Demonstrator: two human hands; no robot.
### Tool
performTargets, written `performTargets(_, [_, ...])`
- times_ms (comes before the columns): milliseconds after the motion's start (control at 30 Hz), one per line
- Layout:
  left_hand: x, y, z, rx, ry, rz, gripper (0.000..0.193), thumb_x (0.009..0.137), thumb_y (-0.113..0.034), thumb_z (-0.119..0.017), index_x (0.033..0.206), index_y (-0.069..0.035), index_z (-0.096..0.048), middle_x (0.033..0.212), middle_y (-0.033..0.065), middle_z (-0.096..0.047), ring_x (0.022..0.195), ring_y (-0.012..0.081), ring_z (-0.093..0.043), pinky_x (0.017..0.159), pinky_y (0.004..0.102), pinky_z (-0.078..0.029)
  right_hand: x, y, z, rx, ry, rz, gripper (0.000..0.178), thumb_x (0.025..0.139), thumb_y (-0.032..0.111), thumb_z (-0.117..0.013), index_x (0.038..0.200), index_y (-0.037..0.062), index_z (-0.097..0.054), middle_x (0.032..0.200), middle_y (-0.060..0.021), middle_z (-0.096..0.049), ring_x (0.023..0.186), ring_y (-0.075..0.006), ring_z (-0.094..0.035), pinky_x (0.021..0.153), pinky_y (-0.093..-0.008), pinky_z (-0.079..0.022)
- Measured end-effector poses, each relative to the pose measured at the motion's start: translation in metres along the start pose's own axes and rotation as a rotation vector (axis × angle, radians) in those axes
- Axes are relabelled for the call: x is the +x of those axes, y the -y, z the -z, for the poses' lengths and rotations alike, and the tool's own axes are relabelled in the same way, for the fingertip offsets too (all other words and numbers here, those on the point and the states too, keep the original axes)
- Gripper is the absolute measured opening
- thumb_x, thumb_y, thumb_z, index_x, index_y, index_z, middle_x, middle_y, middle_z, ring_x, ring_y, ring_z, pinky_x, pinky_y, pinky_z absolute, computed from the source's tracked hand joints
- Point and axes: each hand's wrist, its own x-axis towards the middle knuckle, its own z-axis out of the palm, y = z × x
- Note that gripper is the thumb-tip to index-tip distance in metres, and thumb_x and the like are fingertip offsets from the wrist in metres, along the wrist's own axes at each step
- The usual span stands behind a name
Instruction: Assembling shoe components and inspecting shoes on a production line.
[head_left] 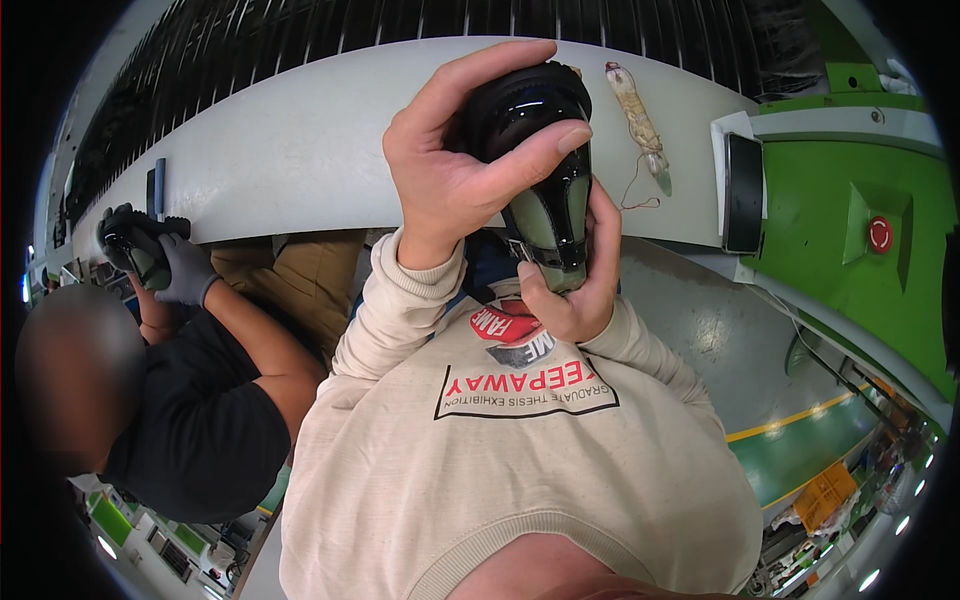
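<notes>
Above the pale bench I hold a shoe [560,205] with glossy black straps and trim, olive-green panels and a small buckle. My left hand [465,150] is wrapped round its far, black end, thumb across the top and fingers over the edge. My right hand [585,285] grips the near end close to my chest, with the thumb by the buckle. On the bench to the right of the shoe lies a slim tool [638,115] wrapped in worn yellowish material, with a greenish tip and a loose thread. The underside of the shoe is hidden.
A co-worker at the left, in grey gloves [188,268], holds a similar dark shoe [145,250]. A dark phone-like device [742,193] lies at the bench's right end. Beside it stands a green machine [820,225] with a red stop button [880,235]. Dark slats [400,18] run along the far edge.
</notes>
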Motion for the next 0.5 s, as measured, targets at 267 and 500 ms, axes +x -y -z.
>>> performTargets(267, [0.006, -0.004, -0.008, -0.023, 0.003, -0.004, 0.054, 0.079, -0.006, -0.097, 0.128, 0.001, -0.076, 0.114, 0.0104, -0.080, 0.098, 0.0173, -0.079, 0.088, 0.0295, -0.065, 0.002, 0.003, 0.004, 0.023, -0.032, -0.004, 0.099, 0.083, 0.001, -0.066, 0.168, -0.0052, -0.015, 0.155, -0.0238, -0.044, 0.141, -0.0285, -0.051, 0.121, -0.0418, -0.040])
performTargets(500, [0.023, -0.013, -0.035, -0.061, 0.101, 0.012, 0.050, 0.081, -0.007, -0.095, 0.127, 0.000, -0.076, 0.111, 0.0102, -0.081, 0.097, 0.0167, -0.079, 0.087, 0.0295, -0.064, 0.000, 0.011, 0.017, -0.069, -0.143, 0.053, 0.097, 0.084, 0.000, -0.066, 0.167, -0.0050, -0.015, 0.155, -0.0233, -0.043, 0.142, -0.0288, -0.050, 0.121, -0.0422, -0.039])
